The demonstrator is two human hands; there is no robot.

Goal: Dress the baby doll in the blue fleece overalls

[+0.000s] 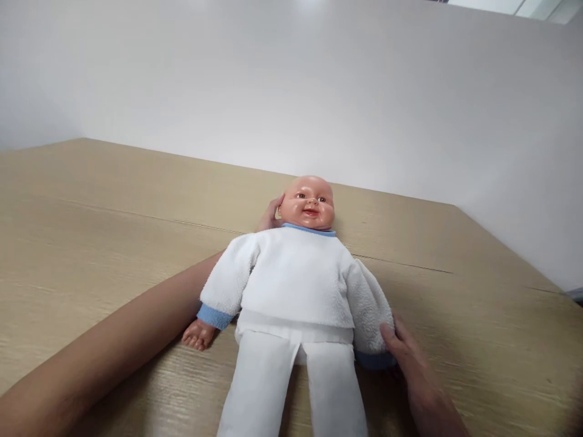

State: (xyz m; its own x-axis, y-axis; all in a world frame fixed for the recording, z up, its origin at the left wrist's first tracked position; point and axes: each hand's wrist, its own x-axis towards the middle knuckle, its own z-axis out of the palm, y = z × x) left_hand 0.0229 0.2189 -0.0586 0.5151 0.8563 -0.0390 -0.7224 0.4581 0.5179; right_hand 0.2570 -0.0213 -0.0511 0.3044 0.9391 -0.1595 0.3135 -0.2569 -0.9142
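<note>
Two contacts I watch remotely: left hand (272, 213) at the doll's (296, 279) head (310, 205), grip partly hidden, I can't tell; right hand (405, 346) pinching a sleeve (370, 306); doll between them, over the table (460, 340); weak left support could drop the head

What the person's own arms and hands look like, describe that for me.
The left forearm is bare, with no sleeve or markings showing. The left hand is mostly hidden, but its visible part is ungloved. The right hand is ungloved too; rings cannot be ruled out.
</note>
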